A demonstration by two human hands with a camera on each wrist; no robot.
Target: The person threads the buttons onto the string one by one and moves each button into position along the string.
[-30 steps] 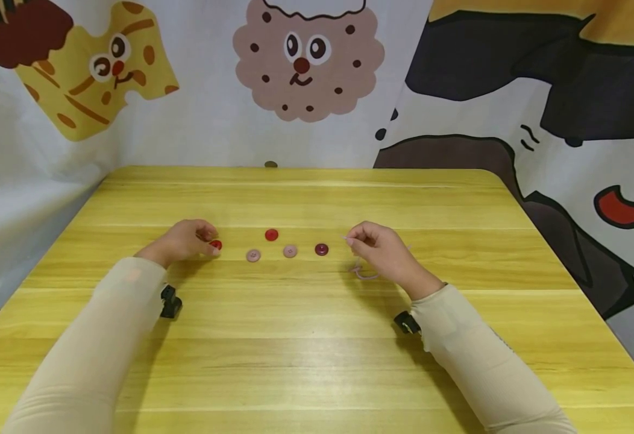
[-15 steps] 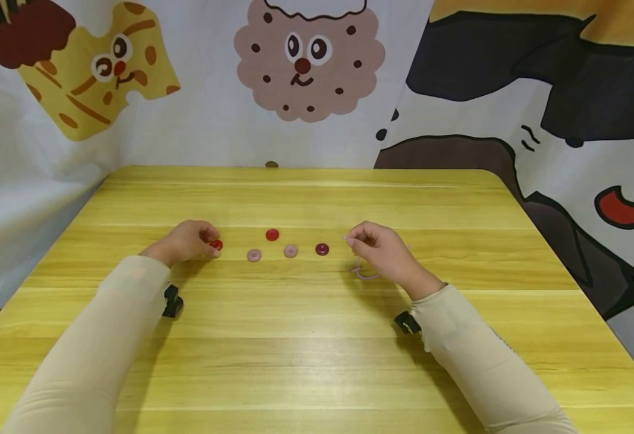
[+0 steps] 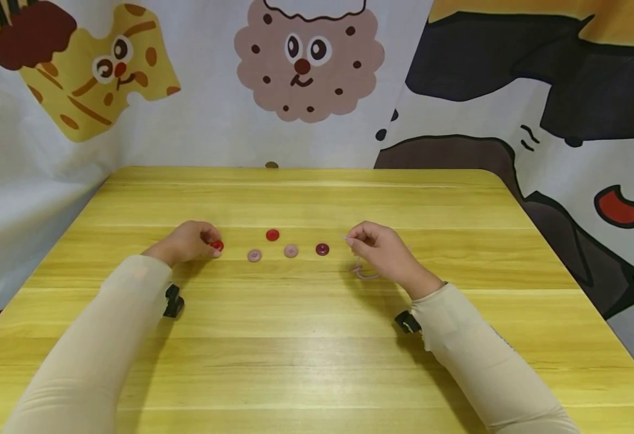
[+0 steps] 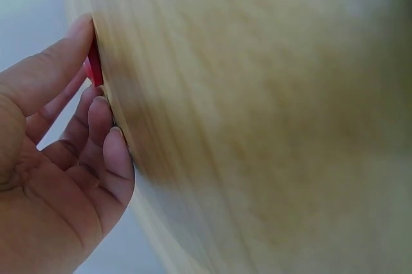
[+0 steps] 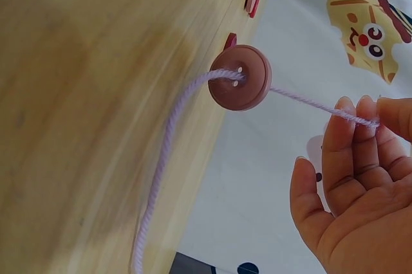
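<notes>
- Left hand point(image 3: 189, 241): thumb and fingers pinching a red button point(image 4: 94, 67) at the surface of the counter point(image 3: 295, 349).
- Right hand point(image 5: 364, 171): fingertips pinching the end of the lilac yarn point(image 5: 159, 152), which passes through a threaded button point(image 5: 254, 76); whether this button touches the counter cannot be told.
- Between the hands, lying on the counter: two pink buttons point(image 3: 291, 251), a second red button point(image 3: 272, 235) and a maroon button point(image 3: 322, 249).
- Yarn, as judged: light, soft, limp; best held near its tip.
- Buttons, as judged: light, stiff, smooth enough to slip, not fragile; best gripped by opposite rims, holes uncovered.
</notes>
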